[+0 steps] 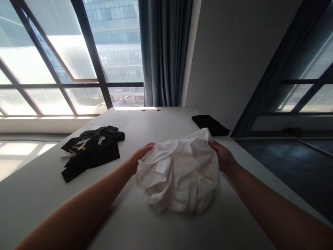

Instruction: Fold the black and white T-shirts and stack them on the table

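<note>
My left grip [140, 158] is closed on the upper left edge of a crumpled, soft white fabric garment [182, 173], and my right grip [224, 157] is closed on its upper right edge. I have it bunched between both, directly in front of me over the smooth white counter [36, 187]; I can't tell whether its underside touches. To the left, beyond my forearm, lies a rumpled black fabric garment [100, 154] with white and yellow printed marks, too blurred for me to read. Behind that, thin white paper sheets [119, 120] lie flat, any print too faint to make out. Past my right grip is a flat, folded black cloth [210, 125], its near corner hidden by the raised white fabric. Beyond the counter hang long blue-grey fabric curtains [166, 52], beside large dark-framed glass windows [102, 83].
</note>
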The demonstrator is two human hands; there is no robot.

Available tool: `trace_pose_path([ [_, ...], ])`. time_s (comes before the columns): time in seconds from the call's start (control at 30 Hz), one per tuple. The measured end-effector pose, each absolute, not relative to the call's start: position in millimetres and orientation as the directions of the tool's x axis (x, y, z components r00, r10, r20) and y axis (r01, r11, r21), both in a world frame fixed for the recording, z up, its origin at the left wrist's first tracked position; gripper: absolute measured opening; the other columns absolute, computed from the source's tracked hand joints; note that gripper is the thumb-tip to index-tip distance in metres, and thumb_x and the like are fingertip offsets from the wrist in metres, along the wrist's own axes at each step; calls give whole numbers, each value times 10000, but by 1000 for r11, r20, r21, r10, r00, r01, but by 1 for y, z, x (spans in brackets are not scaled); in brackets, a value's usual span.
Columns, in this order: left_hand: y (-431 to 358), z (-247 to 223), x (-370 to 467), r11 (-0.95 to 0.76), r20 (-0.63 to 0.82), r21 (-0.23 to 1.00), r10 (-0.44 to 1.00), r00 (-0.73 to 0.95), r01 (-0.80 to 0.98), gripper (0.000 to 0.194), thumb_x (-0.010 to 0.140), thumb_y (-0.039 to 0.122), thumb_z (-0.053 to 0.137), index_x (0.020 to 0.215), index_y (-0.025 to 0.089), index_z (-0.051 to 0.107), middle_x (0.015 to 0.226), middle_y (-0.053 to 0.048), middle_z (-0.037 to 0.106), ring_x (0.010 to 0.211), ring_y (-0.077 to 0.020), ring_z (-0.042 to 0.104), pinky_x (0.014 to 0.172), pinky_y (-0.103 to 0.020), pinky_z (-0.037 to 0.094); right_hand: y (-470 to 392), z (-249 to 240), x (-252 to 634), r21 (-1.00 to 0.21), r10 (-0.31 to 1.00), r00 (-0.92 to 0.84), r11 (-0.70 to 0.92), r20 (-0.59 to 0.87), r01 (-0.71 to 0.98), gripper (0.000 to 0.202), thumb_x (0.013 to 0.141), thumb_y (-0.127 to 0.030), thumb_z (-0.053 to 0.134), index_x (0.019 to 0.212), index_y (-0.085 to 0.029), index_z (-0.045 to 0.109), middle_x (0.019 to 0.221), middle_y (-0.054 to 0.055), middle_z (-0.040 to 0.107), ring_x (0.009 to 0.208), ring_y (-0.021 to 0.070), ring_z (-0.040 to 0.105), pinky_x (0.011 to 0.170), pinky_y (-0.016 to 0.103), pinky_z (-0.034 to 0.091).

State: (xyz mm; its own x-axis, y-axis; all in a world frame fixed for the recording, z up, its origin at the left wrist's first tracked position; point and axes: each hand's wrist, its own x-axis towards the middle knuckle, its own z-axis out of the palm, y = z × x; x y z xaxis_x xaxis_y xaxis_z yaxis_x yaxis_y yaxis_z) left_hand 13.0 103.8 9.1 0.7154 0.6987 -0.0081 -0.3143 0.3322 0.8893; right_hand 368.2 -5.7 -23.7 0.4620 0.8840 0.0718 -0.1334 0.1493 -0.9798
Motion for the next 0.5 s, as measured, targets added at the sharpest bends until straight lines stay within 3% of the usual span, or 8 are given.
trace_pose_path([
  [0.1,107,8,7,330,22,891,654,756,-312,794,821,602,799,1493,268,540,1162,-81,759,1018,-267,737,903,-365,576,9,-43,390,-996,753,653,26,75,85,416,743,-434,689,1089,-204,704,1013,94,751,998,318,714,870,427,602],
  [0.2,112,-7,8,186,-62,977,705,706,-100,938,743,464,912,1547,293,460,1113,-61,762,932,-213,730,804,-293,570,14,-50,400,-877,643,689,-54,335,477,469,762,-417,650,1175,-197,691,1180,145,700,1109,336,670,999,503,555],
  [0.27,115,-19,13,98,-118,993,775,621,65,922,701,341,942,1506,272,498,965,-18,758,778,-167,702,677,-245,545,9,-46,392,-689,707,453,67,544,722,483,848,-429,598,1268,-207,680,1329,151,641,1257,331,600,1138,531,458],
  [0.33,119,-27,16,60,-108,992,844,525,108,822,705,295,923,1438,244,553,853,18,723,667,-132,655,588,-214,513,0,-39,375,-510,811,103,258,577,820,462,957,-448,519,1335,-230,669,1422,127,602,1371,301,524,1219,505,376],
  [0.4,122,-28,17,68,-86,996,887,454,57,748,723,265,897,1396,235,573,841,22,706,639,-114,637,558,-199,513,-8,-35,355,-436,883,-184,382,431,815,457,1011,-477,484,1365,-254,668,1472,106,580,1413,285,489,1230,483,362],
  [0.5,129,-20,13,124,-93,991,915,392,-56,710,720,230,888,1359,240,580,825,30,680,581,-84,608,524,-184,524,-14,-31,335,-413,919,-335,393,209,821,453,1005,-512,516,1323,-251,705,1485,119,562,1381,304,508,1186,480,398],
])
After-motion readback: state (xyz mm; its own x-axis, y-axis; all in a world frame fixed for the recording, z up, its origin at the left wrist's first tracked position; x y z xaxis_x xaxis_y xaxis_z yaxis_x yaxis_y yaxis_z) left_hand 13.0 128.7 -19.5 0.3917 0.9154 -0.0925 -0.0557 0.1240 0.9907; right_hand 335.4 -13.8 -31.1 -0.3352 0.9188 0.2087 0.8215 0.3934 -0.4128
